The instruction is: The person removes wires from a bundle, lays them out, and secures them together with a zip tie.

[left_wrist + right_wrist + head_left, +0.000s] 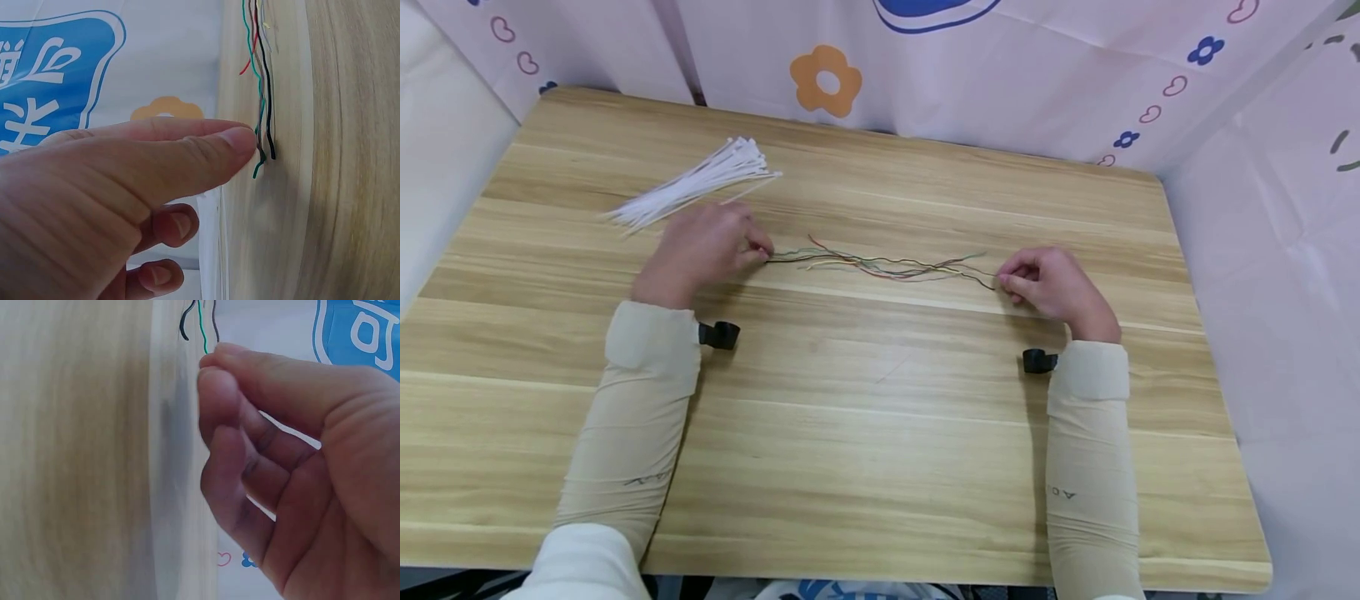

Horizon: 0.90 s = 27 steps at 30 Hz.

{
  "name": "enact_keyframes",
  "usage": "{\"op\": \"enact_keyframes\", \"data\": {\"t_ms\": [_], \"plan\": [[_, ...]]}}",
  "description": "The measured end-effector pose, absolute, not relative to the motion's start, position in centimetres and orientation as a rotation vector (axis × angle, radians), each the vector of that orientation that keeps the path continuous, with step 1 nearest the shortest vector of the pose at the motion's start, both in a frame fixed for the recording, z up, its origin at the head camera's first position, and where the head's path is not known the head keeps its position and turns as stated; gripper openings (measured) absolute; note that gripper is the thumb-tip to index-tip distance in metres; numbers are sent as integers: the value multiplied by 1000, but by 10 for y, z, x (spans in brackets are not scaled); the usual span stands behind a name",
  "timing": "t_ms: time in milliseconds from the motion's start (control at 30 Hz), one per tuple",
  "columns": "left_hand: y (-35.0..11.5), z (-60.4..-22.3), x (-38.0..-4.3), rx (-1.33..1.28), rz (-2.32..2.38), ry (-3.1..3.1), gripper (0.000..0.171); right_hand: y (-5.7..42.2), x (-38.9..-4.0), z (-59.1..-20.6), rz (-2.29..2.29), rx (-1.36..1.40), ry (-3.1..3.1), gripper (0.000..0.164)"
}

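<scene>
Several thin coloured wires (853, 260) stretch in a loose bundle across the wooden table between the two hands. At the bundle's left end, my left hand (707, 250) pinches wire ends between thumb and index finger. In the left wrist view, green and brown wires meet those fingertips, and a black wire (267, 94) hangs just beside them. My right hand (1052, 283) pinches at the other end with thumb and index finger. A green wire (203, 328) runs to its fingertips in the right wrist view, while a black wire end (184, 328) curls free. The exact pinched ends are partly hidden.
White cable ties (700, 183) lie in a pile just beyond my left hand. Printed cloth (1000, 92) hangs along the table's back edge and right side. Each wrist carries a small black camera mount, the left one (721, 335) close above the wooden table (865, 467).
</scene>
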<state>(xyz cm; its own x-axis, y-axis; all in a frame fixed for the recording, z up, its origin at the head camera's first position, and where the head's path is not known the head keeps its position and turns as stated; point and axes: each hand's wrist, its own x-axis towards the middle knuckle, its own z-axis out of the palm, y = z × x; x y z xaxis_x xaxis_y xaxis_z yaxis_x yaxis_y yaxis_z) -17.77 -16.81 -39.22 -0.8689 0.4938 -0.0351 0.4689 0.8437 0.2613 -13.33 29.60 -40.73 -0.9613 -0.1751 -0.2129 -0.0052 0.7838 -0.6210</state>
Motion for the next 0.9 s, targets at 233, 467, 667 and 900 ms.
{"op": "enact_keyframes", "data": {"t_ms": [233,467,667,900], "plan": [[-168,-391,-178,733,351,2885,16,297,-134,-404,-829,-129,2739,15],[-165,-388,-176,700,348,2863,25,295,-131,-393,-847,-113,2736,27],[-153,-384,-173,781,408,2862,33,285,-129,-384,-865,-153,2756,35],[-128,-385,-168,989,414,2889,37,272,-126,-377,-854,-261,2771,39]]}}
